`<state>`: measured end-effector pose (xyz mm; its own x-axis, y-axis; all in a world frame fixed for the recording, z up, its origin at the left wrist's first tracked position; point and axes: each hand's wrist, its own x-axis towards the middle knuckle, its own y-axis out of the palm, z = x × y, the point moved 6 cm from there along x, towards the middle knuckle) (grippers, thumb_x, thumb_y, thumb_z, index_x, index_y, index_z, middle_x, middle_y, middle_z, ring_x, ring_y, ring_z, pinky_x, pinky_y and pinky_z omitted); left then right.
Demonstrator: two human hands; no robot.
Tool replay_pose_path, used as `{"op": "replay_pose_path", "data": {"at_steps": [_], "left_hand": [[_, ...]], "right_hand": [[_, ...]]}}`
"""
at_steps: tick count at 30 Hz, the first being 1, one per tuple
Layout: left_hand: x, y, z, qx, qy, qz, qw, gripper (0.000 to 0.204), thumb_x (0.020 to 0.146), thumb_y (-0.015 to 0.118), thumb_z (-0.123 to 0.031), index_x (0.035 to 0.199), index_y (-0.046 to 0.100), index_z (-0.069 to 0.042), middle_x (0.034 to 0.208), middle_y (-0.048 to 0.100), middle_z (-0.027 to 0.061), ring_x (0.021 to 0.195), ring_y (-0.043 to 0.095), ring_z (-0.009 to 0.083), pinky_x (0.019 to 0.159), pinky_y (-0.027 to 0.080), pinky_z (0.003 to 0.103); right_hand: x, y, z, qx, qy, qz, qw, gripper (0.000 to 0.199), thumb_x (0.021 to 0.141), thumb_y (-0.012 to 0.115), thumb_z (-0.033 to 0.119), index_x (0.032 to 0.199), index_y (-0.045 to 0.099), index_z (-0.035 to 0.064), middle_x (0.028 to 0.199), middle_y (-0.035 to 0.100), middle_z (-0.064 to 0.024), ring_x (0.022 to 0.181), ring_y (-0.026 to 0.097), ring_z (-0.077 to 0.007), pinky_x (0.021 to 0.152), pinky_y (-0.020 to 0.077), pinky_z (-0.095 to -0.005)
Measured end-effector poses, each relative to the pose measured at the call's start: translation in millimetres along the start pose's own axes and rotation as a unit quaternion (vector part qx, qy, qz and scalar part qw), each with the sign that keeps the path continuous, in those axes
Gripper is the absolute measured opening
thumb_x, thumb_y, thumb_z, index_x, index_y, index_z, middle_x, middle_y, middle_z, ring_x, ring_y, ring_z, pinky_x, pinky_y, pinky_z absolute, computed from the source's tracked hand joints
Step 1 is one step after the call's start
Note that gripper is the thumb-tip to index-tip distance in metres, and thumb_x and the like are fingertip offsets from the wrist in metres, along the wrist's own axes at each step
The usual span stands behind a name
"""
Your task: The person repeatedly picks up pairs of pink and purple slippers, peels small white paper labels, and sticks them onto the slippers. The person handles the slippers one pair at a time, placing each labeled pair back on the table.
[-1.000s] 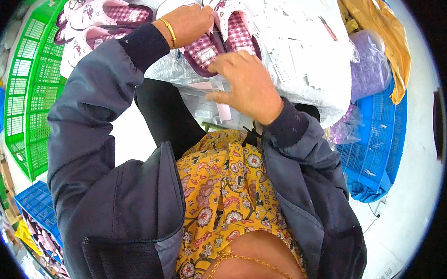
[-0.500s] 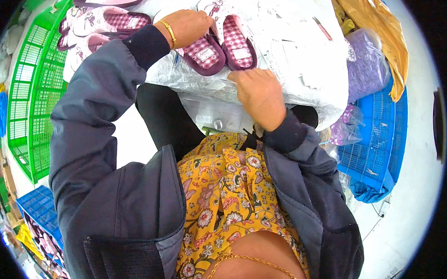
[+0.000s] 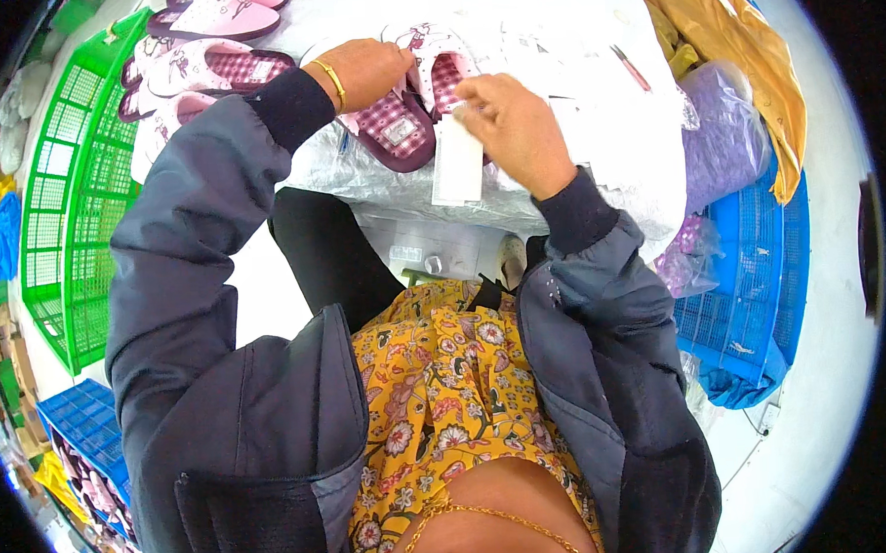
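A pair of pink-and-white slippers with plum checked insoles lies in front of me, heels toward me. My left hand (image 3: 365, 74) bends over the upper of the left slipper (image 3: 396, 140), its fingers closed at the inner edge beside the right slipper (image 3: 444, 71). My right hand (image 3: 519, 133) pinches the top of a white card tag (image 3: 457, 165). The tag hangs over the right slipper's heel and hides it. How the tag is attached, if at all, I cannot tell. A small label is on the left insole.
More pink slippers (image 3: 219, 14) are stacked at the table's far left. A red-handled pointed tool (image 3: 632, 69) lies on the white-covered table (image 3: 595, 141). Green crates (image 3: 94, 203) stand left; blue crates (image 3: 735, 293) and a bag of purple material (image 3: 724, 136) stand right.
My right hand has moved up and away from the table's near edge, and a white tag now shows in its fingers. My left hand stays at the left slipper.
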<state>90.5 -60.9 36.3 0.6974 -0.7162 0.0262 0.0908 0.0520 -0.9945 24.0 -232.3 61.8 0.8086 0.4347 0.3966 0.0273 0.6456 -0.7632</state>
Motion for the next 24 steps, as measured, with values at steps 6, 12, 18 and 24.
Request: {"op": "replay_pose_path", "data": {"at_steps": [6, 12, 18, 24], "left_hand": [[-10.3, 10.2, -8.7, 0.009, -0.033, -0.028, 0.999, 0.018, 0.086, 0.06, -0.011, 0.099, 0.065, 0.001, 0.1, 0.065, 0.0181, 0.091, 0.066, 0.0353, 0.079, 0.055, 0.043], [-24.0, 3.1, 2.6, 0.05, -0.034, -0.037, 0.997, 0.015, 0.083, 0.059, -0.007, 0.094, 0.063, 0.002, 0.107, 0.056, 0.0153, 0.097, 0.061, 0.0312, 0.084, 0.053, 0.039], [-26.2, 9.7, 13.3, 0.056, -0.024, -0.1, 0.993, 0.014, 0.081, 0.058, -0.006, 0.092, 0.058, 0.002, 0.104, 0.055, 0.0162, 0.095, 0.059, 0.0326, 0.084, 0.052, 0.04], [-46.8, -5.1, 19.3, -0.157, -0.109, -0.203, 0.96, 0.013, 0.088, 0.058, -0.013, 0.091, 0.057, -0.001, 0.095, 0.057, 0.0176, 0.089, 0.058, 0.0354, 0.081, 0.051, 0.043]], "right_hand": [[-13.7, 18.5, -8.7, 0.001, 0.007, 0.026, 1.0, 0.028, 0.083, 0.073, 0.02, 0.105, 0.067, 0.0043, 0.108, 0.065, -0.0124, 0.102, 0.059, -0.0325, 0.088, 0.0471, -0.0413], [-18.0, 21.2, -13.4, 0.037, -0.032, 0.036, 0.998, 0.028, 0.083, 0.071, 0.016, 0.108, 0.068, 0.0051, 0.113, 0.064, -0.013, 0.107, 0.058, -0.0326, 0.092, 0.0464, -0.0407], [-13.0, 23.1, -7.6, 0.015, -0.053, 0.089, 0.994, 0.025, 0.083, 0.07, 0.013, 0.106, 0.068, 0.0042, 0.115, 0.064, -0.0135, 0.11, 0.058, -0.0329, 0.094, 0.0465, -0.0404], [-16.8, 17.5, -17.9, 0.102, -0.019, 0.041, 0.994, 0.027, 0.083, 0.069, 0.01, 0.11, 0.067, 0.0043, 0.119, 0.062, -0.0138, 0.108, 0.059, -0.0334, 0.093, 0.0485, -0.0396]]}}
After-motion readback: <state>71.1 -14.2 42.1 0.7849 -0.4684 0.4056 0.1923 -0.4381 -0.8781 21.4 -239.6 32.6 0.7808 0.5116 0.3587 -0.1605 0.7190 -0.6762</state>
